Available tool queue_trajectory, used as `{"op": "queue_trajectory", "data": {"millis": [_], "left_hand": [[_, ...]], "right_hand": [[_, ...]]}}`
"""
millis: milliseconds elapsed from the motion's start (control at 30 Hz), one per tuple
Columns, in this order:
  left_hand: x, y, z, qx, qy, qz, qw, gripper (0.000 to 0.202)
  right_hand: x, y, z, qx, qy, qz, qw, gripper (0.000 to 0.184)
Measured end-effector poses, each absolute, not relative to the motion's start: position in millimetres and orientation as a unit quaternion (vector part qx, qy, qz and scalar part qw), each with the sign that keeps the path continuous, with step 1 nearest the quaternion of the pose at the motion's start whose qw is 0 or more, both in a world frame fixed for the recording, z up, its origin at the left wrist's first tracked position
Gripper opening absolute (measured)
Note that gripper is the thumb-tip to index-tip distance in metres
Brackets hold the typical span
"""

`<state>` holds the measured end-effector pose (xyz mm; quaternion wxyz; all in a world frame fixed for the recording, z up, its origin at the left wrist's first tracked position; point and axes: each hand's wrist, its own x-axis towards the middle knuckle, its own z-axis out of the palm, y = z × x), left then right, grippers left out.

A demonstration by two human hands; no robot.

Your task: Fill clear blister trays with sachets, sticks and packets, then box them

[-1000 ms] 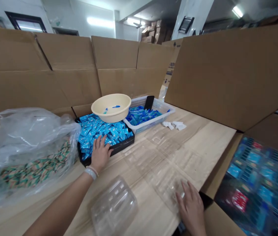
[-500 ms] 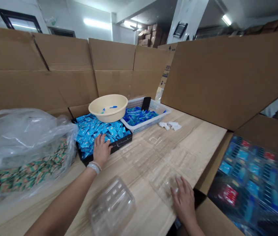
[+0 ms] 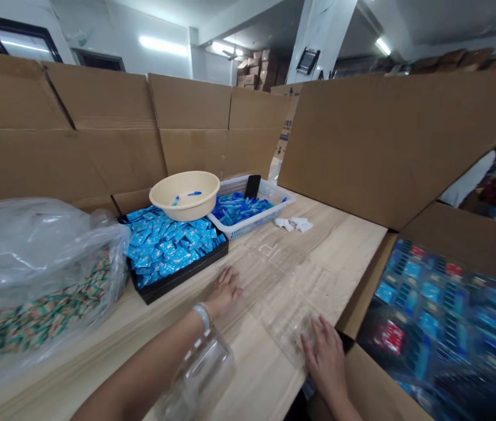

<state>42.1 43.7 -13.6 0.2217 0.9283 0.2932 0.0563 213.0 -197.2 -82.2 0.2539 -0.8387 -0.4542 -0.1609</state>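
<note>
My left hand (image 3: 225, 292), a pale band on its wrist, is above the near-left part of the clear plastic trays (image 3: 276, 275) laid out on the table. Its fingers are bent together and somewhat blurred; what they hold, if anything, is hidden. With fingers spread, my right hand (image 3: 324, 354) rests at the near-right edge of the trays. Left of the trays, a black box (image 3: 186, 272) is full of small blue packets (image 3: 164, 245). Another clear plastic shell (image 3: 208, 365) sits under and beside my left forearm, which covers part of it.
A cream basin (image 3: 185, 204) rests over the packets. The white basket (image 3: 254, 222) holds blue pieces and a dark phone-like slab (image 3: 252, 186). White scraps (image 3: 294, 224) lie nearby. At left is a clear bag (image 3: 46, 234); at right, a carton (image 3: 368, 280) with filled packs. Cardboard walls surround the table.
My left hand has left the blue packets and moved right and toward me, over the clear trays. My right hand stays at the tray edge. The view has shifted slightly.
</note>
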Motion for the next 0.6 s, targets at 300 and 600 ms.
{"op": "queue_trajectory", "data": {"millis": [300,600], "left_hand": [[-62,-31,27,0.870,0.419,-0.029,0.256,0.101],[-92,-93,30,0.638,0.376,0.130,0.660,0.087]], "right_hand": [[184,-200,-45,-0.814,-0.400,-0.028,0.421,0.055],[37,-125,20,-0.408,-0.232,0.596,0.651,0.036]]}}
